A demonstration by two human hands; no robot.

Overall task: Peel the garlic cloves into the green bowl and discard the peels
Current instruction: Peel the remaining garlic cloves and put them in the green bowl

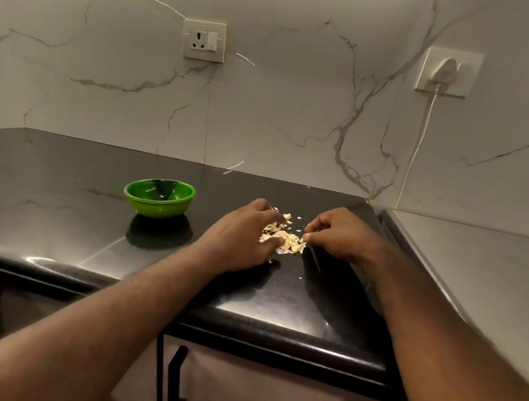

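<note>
Left hand (243, 235) cups garlic peels (285, 237) — right hand (342, 237) perhaps pinching.

Only the arms and hands of the person are shown. The left hand (243, 235) and the right hand (342, 235) are seen bare, and both wrists are uncovered as well. The left forearm (121, 309) and the right forearm (443, 332) are left bare along all of their visible length, down to the lower edge of the picture. Fine, short hair is seen on both forearms. Knuckles are made out on the backs of both hands. Whether sleeves are worn higher up cannot be told, as the upper arms are cut off by the frame.
</note>
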